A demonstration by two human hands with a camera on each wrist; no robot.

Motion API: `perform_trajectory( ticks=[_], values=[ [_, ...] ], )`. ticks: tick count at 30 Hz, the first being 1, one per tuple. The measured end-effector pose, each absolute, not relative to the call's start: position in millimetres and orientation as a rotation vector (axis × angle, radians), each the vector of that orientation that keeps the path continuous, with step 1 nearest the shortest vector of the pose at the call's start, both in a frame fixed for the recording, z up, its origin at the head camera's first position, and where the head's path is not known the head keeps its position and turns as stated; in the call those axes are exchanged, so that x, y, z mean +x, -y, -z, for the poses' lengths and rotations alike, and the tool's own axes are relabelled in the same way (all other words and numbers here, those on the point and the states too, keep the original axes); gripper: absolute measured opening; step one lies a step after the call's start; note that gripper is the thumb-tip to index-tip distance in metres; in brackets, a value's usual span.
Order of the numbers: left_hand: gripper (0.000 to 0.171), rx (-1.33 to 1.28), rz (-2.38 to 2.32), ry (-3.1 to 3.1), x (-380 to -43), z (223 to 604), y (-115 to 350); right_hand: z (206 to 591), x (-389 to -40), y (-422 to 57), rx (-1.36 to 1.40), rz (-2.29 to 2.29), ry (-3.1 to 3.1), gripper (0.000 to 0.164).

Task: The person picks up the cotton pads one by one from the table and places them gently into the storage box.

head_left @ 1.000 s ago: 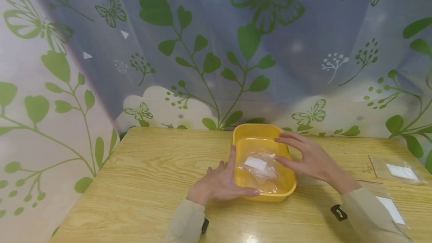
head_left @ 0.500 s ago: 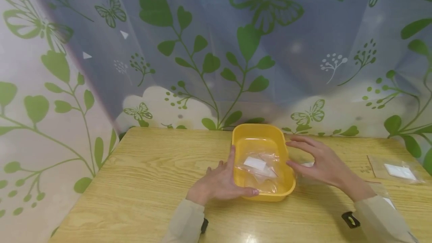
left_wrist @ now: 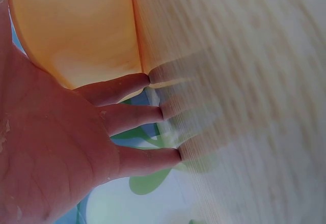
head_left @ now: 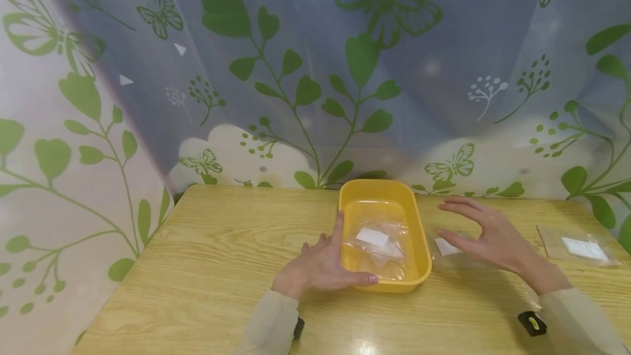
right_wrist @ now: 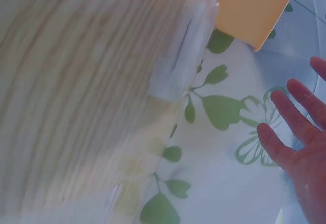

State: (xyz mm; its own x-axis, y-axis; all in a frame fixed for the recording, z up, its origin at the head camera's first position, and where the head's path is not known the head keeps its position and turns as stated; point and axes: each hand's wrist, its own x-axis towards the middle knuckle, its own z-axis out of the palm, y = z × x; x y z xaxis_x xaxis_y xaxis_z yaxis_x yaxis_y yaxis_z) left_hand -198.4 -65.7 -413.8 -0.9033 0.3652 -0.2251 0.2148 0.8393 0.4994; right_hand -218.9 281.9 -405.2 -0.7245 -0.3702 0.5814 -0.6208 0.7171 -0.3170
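Observation:
A yellow plastic bin (head_left: 423, 234) stands on the table and holds a clear plastic bag with a white piece (head_left: 373, 238) in it. My left hand (head_left: 313, 273) lies along the bin's left side, thumb over the near rim and index finger up the side wall. In the left wrist view its other fingers (left_wrist: 147, 162) are straight, tips at the tabletop. To the right of the bin, my right hand (head_left: 498, 240) is held over another clear bag with a white piece (head_left: 447, 246), partly covered by the hand. The right fingers (right_wrist: 282, 152) are spread and hold nothing.
At the right of the table lies one more clear bag with a white piece (head_left: 584, 248). The edge of a further bag (head_left: 531, 295) shows by the right sleeve. A leaf-and-butterfly printed curtain (head_left: 315, 70) hangs behind the wooden table (head_left: 222, 245).
My right hand has moved right, from over the bin's right rim to above the bag beside it, uncovering part of that bag. The left hand and the bin stay in place.

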Motion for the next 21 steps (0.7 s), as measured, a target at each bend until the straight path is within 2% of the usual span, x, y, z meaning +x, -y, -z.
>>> perform_trajectory(
  ticks=[21],
  values=[
    [0.138, 0.448, -0.697, -2.701, -197, 413, 67, 416, -209, -314, 0.686, -0.657, 2.600, 0.050]
  ],
)
